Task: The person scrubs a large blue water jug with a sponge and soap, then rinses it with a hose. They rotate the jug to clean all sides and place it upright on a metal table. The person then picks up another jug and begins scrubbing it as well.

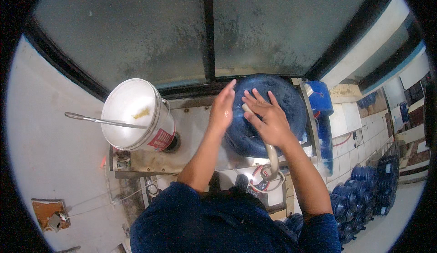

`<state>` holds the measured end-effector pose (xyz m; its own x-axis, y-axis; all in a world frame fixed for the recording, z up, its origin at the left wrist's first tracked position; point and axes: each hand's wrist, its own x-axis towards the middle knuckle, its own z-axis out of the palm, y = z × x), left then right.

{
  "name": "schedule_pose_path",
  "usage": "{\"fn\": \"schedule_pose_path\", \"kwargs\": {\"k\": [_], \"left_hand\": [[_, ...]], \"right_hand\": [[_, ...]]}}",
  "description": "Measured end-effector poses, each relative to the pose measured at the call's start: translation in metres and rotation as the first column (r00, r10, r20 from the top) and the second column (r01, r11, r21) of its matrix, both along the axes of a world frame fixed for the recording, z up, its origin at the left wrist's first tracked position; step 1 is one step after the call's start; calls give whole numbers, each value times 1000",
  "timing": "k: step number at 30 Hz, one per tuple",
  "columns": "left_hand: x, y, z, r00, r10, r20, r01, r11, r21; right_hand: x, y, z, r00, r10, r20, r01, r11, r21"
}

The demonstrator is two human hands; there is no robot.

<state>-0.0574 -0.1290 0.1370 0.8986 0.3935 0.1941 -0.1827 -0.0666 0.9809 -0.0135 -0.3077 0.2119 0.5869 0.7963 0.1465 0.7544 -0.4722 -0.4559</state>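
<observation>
A large round blue container (291,102) stands in front of me, its top wet and dark; I cannot tell whether it is a lid or water. My left hand (222,111) is raised at its left edge, fingers straight and close together, palm turned to the right. Above the container's top, my right hand (271,122) has its fingers spread. A beige hose (271,155) rises from below and passes under the right palm. Its end shows between thumb and forefinger, pointing toward my left hand. How firmly the hose is held is hidden.
A white bucket (161,125) with a yellow-smudged white top stands left on a metal counter (195,130); a metal-handled tool (86,117) lies across it. Frosted windows (273,25) rise behind. Several blue water bottles (350,194) are stacked at the lower right.
</observation>
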Motion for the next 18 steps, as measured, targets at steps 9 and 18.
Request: {"fn": "schedule_pose_path", "kwargs": {"k": [9,18], "left_hand": [[39,36,-3,978,-49,-201,93,972,214],[2,10,-58,914,-118,389,169,981,-99]], "right_hand": [[-9,13,-3,996,-5,92,7,1000,-17],[-12,4,-2,998,-16,55,17,1000,-18]]}}
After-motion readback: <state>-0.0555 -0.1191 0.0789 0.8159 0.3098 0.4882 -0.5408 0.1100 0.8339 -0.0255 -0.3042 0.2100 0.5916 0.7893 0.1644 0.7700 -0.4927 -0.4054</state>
